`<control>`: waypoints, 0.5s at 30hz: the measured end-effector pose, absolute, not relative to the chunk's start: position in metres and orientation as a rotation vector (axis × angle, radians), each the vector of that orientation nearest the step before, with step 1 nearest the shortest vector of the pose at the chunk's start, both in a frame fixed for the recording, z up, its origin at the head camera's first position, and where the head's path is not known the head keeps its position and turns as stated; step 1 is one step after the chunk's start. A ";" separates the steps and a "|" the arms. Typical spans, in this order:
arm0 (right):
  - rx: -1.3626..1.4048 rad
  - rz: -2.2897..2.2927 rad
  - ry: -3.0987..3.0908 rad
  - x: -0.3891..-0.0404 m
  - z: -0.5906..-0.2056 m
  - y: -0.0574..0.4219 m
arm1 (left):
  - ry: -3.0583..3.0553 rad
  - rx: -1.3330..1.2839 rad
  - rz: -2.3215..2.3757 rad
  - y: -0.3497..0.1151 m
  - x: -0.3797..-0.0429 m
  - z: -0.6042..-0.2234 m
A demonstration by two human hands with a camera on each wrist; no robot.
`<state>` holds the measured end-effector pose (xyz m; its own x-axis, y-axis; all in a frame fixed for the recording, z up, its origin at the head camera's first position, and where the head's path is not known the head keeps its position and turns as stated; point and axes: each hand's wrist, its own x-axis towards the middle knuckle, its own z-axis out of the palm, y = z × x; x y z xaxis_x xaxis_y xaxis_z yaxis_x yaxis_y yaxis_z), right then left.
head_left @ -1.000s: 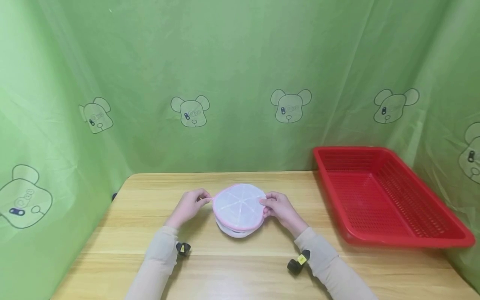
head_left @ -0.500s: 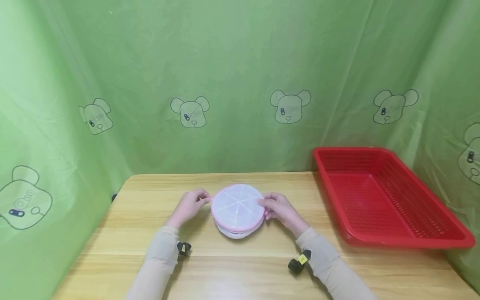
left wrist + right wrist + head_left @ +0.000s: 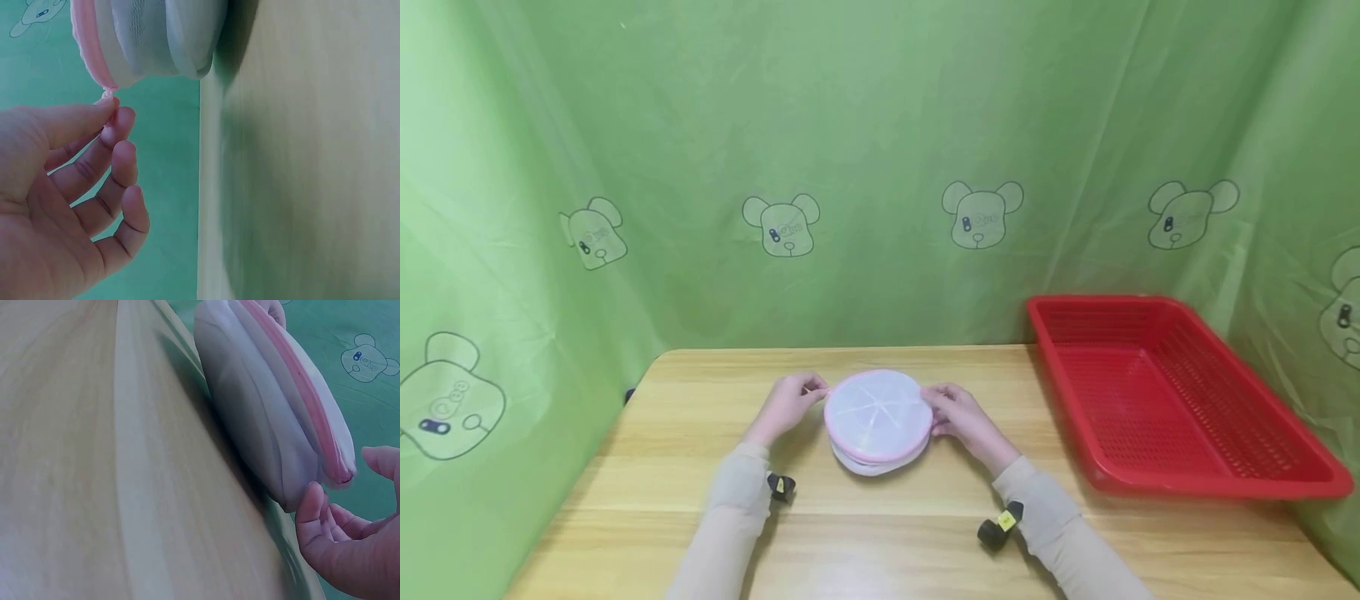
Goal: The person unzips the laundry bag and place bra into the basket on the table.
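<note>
A round white mesh laundry bag [image 3: 878,414] with a pink zipper band [image 3: 89,44] sits mid-table. Lines radiate from the centre of its top, and its soft side sags in folds. At its left edge, my left hand [image 3: 790,406] pinches the small pink zipper pull [image 3: 107,94] between thumb and forefinger; the other fingers curve loosely. My right hand [image 3: 961,415] is at the opposite edge, its digits parted around the band's end. One fingertip [image 3: 311,490] is right at the bag's side, while the upper one stands clear of it in the right wrist view.
A large red plastic basket [image 3: 1093,467] with slatted sides stands on the right of the wooden table [image 3: 865,550]. Green curtains [image 3: 880,283] printed with bear heads enclose the table behind and at both sides. Both wrists carry small black cameras [image 3: 992,533].
My left hand has shifted slightly right, still holding the zipper pull. The right fingers, earlier lying over the bag's top, have drawn back to its edge. The bag has barely moved.
</note>
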<state>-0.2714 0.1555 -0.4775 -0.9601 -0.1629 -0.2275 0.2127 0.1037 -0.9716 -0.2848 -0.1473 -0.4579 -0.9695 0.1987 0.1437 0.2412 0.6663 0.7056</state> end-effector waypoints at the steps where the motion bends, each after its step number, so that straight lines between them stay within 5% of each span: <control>1: 0.047 -1.929 2.107 -0.271 -0.478 0.155 | -2.817 -0.367 -1.209 -0.147 -0.286 -0.459; 15: -0.036 -1.907 2.115 -0.270 -0.479 0.153 | -2.763 -0.283 -1.342 -0.134 -0.299 -0.461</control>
